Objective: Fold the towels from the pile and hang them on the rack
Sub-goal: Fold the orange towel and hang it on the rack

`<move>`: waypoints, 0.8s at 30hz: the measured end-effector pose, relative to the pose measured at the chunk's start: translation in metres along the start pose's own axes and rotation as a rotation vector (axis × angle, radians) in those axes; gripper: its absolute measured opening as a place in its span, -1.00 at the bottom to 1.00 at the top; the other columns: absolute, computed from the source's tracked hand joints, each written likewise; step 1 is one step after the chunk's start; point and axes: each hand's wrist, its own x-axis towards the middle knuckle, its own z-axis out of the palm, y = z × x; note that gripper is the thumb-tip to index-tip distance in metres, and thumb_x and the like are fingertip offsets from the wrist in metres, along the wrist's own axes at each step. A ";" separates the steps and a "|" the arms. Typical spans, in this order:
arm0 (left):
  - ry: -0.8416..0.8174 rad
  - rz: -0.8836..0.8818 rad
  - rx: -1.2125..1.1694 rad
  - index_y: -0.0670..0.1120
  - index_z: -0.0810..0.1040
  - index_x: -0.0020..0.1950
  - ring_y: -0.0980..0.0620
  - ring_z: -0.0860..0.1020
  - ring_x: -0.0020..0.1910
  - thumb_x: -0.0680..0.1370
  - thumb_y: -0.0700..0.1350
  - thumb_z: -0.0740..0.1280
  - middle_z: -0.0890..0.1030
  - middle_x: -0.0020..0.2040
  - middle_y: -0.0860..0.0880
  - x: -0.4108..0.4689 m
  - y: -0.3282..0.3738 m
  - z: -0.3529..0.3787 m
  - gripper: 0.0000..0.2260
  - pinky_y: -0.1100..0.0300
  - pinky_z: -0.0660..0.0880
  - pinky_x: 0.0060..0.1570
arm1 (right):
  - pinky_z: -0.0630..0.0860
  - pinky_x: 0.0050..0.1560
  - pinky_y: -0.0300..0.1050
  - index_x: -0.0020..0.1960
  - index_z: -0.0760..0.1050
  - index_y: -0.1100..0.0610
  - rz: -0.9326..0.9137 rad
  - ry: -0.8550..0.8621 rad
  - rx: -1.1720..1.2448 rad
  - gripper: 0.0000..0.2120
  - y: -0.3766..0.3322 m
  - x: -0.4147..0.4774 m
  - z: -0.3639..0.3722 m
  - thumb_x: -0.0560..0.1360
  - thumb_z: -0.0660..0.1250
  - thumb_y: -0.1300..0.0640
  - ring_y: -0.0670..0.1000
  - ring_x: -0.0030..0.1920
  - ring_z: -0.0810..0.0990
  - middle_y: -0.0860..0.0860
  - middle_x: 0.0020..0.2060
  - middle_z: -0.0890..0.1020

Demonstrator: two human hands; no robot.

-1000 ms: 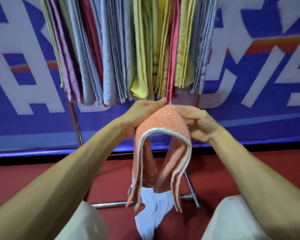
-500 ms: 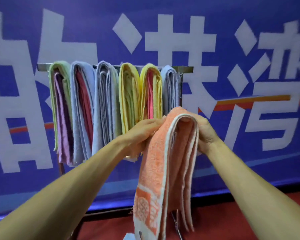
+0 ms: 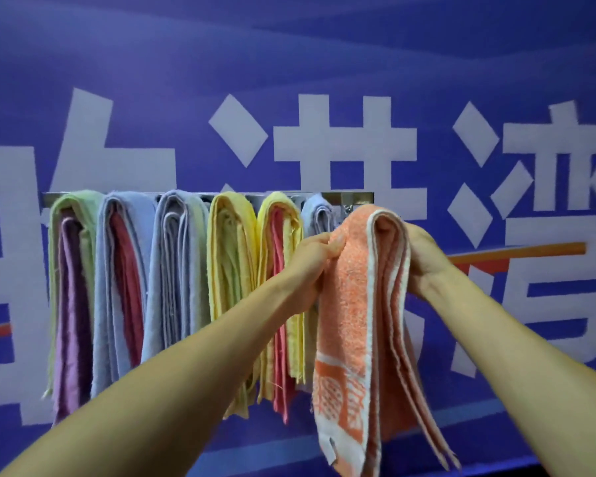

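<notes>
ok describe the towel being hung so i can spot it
Find the metal rack against the blue wall. At its right end, the left hand and right hand grip a folded orange towel. It is the only orange, white-striped one.

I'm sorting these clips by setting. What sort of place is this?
Probably a staged indoor space, like an event hall or recording set, not a home: a large blue banner with big white characters fills the background, and a metal rack bar before it carries folded towels.
</notes>
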 end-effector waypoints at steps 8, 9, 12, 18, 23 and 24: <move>0.211 0.201 -0.021 -0.22 0.58 0.05 -0.07 0.48 -0.09 0.54 -0.07 0.24 0.56 -0.08 -0.12 0.068 0.045 -0.019 -0.74 -0.13 0.48 0.09 | 0.58 -0.30 -0.16 -0.23 0.57 0.22 -0.033 0.004 -0.058 -0.81 -0.026 0.082 0.027 0.53 0.31 0.20 0.01 -0.38 0.62 0.08 -0.40 0.64; 0.249 0.207 -0.035 -0.23 0.57 0.07 -0.06 0.49 -0.10 0.52 -0.06 0.25 0.56 -0.09 -0.12 0.074 0.046 -0.023 -0.72 -0.17 0.49 0.14 | 0.56 -0.29 -0.17 -0.26 0.56 0.21 -0.052 -0.009 -0.074 -0.81 -0.026 0.090 0.033 0.52 0.33 0.21 0.00 -0.39 0.60 0.06 -0.43 0.63; 0.398 0.198 0.003 -0.09 0.54 -0.15 -0.04 0.47 -0.18 0.40 -0.05 0.22 0.53 -0.20 -0.07 0.089 0.042 -0.030 -0.83 -0.01 0.54 -0.07 | 0.49 -0.22 -0.12 -0.31 0.51 0.21 -0.038 -0.037 -0.169 -0.85 -0.020 0.112 0.044 0.42 0.40 0.26 0.02 -0.36 0.49 0.09 -0.41 0.54; 0.629 0.345 0.573 -0.19 0.45 0.09 -0.01 0.44 -0.08 0.65 -0.09 0.07 0.49 -0.05 -0.05 0.091 0.034 -0.034 -0.77 0.12 0.33 -0.09 | 0.45 -0.13 0.03 -0.41 0.51 0.23 0.027 0.041 -0.224 -0.81 0.004 0.144 0.049 0.38 0.29 0.31 0.17 -0.30 0.44 0.15 -0.37 0.49; 0.619 0.393 1.044 -0.12 0.33 -0.03 -0.10 0.48 -0.12 0.58 -0.26 0.07 0.49 -0.08 -0.08 0.087 0.024 -0.042 -0.91 0.05 0.36 -0.19 | 0.47 -0.26 -0.10 -0.41 0.49 0.22 -0.066 0.134 -0.247 -0.68 0.017 0.154 0.043 0.47 0.20 0.41 0.04 -0.40 0.48 0.02 -0.60 0.51; 0.585 0.412 1.120 -0.10 0.30 -0.05 -0.10 0.46 -0.12 0.58 -0.27 0.05 0.46 -0.08 -0.08 0.084 0.022 -0.045 -0.90 0.05 0.34 -0.20 | 0.48 -0.27 -0.12 -0.38 0.50 0.22 -0.088 0.140 -0.282 -0.70 0.017 0.154 0.041 0.47 0.20 0.43 0.03 -0.39 0.48 0.01 -0.59 0.53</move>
